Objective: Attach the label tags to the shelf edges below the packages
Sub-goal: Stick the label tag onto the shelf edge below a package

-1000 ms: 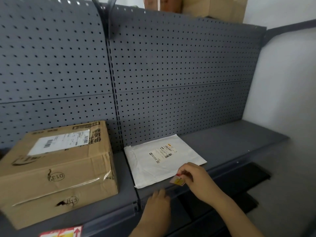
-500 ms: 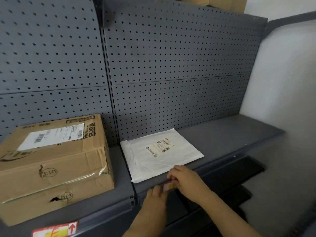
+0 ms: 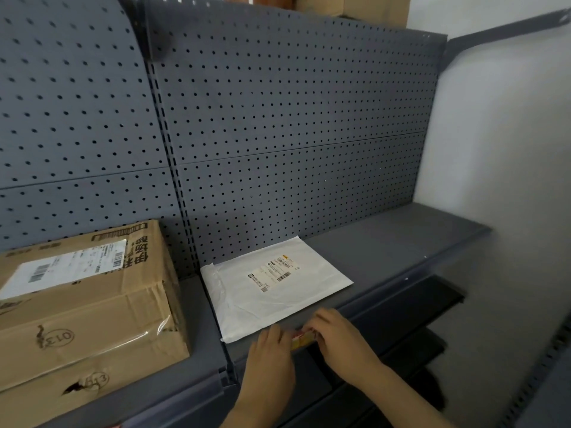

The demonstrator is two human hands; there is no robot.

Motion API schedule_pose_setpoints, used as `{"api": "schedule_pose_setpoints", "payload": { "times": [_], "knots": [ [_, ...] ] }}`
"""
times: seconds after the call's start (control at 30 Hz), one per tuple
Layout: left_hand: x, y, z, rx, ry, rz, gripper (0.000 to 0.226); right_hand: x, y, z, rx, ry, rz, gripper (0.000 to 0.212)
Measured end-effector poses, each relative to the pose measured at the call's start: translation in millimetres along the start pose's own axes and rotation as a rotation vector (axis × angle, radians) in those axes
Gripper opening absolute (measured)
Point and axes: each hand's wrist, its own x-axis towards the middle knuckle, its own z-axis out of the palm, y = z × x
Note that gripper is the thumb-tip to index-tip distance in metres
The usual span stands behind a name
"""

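Observation:
A flat white mailer (image 3: 275, 285) lies on the grey shelf, close to the front shelf edge (image 3: 389, 299). Right below it, a small red and yellow label tag (image 3: 304, 338) sits against that edge, between my two hands. My right hand (image 3: 338, 338) pinches the tag's right end with curled fingers. My left hand (image 3: 272, 355) presses straight fingers against the edge at the tag's left end. Most of the tag is hidden by my fingers. A taped cardboard box (image 3: 86, 304) marked 013 stands on the neighbouring shelf to the left.
A grey pegboard (image 3: 293, 125) backs the shelves, with an upright post (image 3: 173, 168) between the two bays. A white wall (image 3: 500, 143) closes the right side. Darker lower shelves (image 3: 432, 307) jut out beneath. Cardboard boxes (image 3: 355, 6) sit on top.
My right hand has brought the tag down from above the mailer's corner onto the shelf edge. My left hand has slid up beside it. The view has shifted slightly.

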Motion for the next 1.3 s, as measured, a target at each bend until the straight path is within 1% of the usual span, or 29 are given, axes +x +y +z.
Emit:
{"api": "schedule_pose_setpoints", "payload": {
  "times": [0.13, 0.3, 0.43, 0.5, 0.67, 0.77, 0.9, 0.97, 1.1, 1.23, 1.3],
  "knots": [
    [-4, 2, 14, -0.017, -0.036, 0.016, 0.06, -1, 6, 6, -0.017, -0.021, -0.03, 0.035],
    [-9, -1, 25, 0.053, 0.0, 0.05, 0.059, -1, 9, 9, -0.058, -0.03, -0.061, 0.04],
    [-10, 2, 30, 0.031, 0.048, 0.047, 0.073, -3, 9, 9, -0.086, -0.029, -0.048, 0.041],
    [-11, 5, 32, 0.041, 0.051, 0.052, 0.077, -4, 8, 9, -0.086, -0.012, -0.035, 0.04],
    [-11, 8, 32, 0.083, 0.054, 0.03, 0.07, -7, 4, 9, -0.071, -0.001, -0.039, 0.04],
    [-8, 13, 31, 0.125, 0.022, 0.046, 0.068, -10, 4, 8, -0.065, -0.001, -0.035, 0.042],
    [-1, 20, 27, 0.2, -0.034, 0.084, 0.055, -6, 7, 3, -0.084, -0.038, 0.011, 0.045],
    [0, 21, 28, 0.219, -0.033, 0.085, 0.053, -6, 6, 2, -0.085, -0.045, 0.029, 0.048],
    [-3, 21, 31, 0.267, -0.004, 0.094, 0.057, -13, 3, 7, -0.057, -0.028, 0.034, 0.05],
    [3, 27, 27, 0.294, 0.009, 0.096, 0.042, -20, 4, 11, -0.05, -0.054, 0.026, 0.055],
    [3, 27, 28, 0.288, 0.007, 0.085, 0.043, -24, -2, 11, -0.016, -0.063, 0.057, 0.054]
  ]
}}
